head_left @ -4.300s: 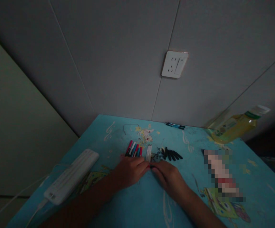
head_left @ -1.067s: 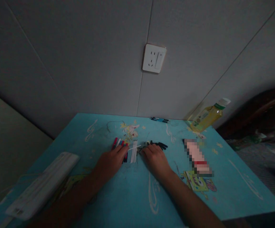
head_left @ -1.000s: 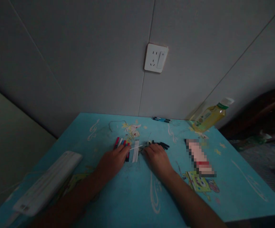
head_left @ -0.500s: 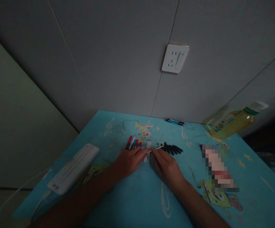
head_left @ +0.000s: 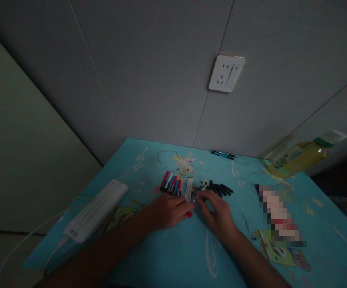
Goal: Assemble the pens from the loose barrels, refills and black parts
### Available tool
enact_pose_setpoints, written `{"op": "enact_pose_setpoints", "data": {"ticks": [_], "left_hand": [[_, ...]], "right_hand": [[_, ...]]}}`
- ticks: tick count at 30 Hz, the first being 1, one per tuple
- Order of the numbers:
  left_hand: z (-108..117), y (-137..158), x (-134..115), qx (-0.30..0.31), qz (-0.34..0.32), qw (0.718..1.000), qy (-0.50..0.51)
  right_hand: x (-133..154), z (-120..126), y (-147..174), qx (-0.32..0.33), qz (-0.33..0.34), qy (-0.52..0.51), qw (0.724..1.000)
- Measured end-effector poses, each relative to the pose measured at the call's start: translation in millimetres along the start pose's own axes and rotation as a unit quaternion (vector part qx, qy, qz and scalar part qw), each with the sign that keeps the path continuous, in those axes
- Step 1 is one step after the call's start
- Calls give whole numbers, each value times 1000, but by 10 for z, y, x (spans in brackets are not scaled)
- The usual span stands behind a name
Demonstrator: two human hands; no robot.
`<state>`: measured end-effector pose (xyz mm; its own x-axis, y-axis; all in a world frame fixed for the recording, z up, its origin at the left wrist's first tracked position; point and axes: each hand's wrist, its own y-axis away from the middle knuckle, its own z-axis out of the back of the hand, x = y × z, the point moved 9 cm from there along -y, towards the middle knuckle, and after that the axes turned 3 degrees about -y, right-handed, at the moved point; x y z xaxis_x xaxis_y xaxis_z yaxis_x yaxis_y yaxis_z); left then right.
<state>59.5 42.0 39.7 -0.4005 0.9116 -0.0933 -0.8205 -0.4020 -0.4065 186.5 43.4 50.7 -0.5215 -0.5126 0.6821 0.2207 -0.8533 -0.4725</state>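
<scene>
My left hand (head_left: 171, 210) is closed, and a small red marker-like piece (head_left: 188, 214) sticks out beneath its fingertips. Facing it, my right hand (head_left: 217, 208) pinches a thin white stick (head_left: 204, 187) that slants up past the fingers; its lower end lies near my left fingertips. Just beyond the left hand is a row of short red, white and blue markers (head_left: 171, 184) with dark parts. Between the hands, several thin white sticks (head_left: 189, 188) lie side by side. Several black cap-like pieces (head_left: 220, 189) are fanned out beyond the right hand.
The blue patterned table (head_left: 173, 256) meets a grey wall with a white socket (head_left: 226, 74). A white power strip (head_left: 97, 210) with a cable lies left. Dark pens (head_left: 223, 155) rest at the back. A bottle of yellow liquid (head_left: 302, 156) and a blurred packet (head_left: 278, 214) are right.
My hands have drawn slightly apart and nearer to me, uncovering more of the markers. The red piece now shows below my left fingers. The view has shifted a little.
</scene>
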Motion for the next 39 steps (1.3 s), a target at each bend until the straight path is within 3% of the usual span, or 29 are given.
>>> {"op": "enact_pose_setpoints", "data": {"ticks": [4, 8, 15, 21, 39], "left_hand": [[-39, 15, -112, 30, -58, 997, 29], [-53, 25, -139, 26, -74, 996, 37], [-26, 3, 132, -9, 37, 999, -18], [-163, 15, 304, 60, 117, 990, -43], [-241, 20, 314, 136, 133, 981, -47]], "right_hand": [[38, -35, 21, -22, -20, -44, 999], [47, -85, 34, 4, -13, -15, 1000], [-106, -8, 56, 12, -51, 59, 997], [-45, -49, 35, 38, -17, 89, 995], [-121, -160, 66, 97, -23, 177, 979]]}}
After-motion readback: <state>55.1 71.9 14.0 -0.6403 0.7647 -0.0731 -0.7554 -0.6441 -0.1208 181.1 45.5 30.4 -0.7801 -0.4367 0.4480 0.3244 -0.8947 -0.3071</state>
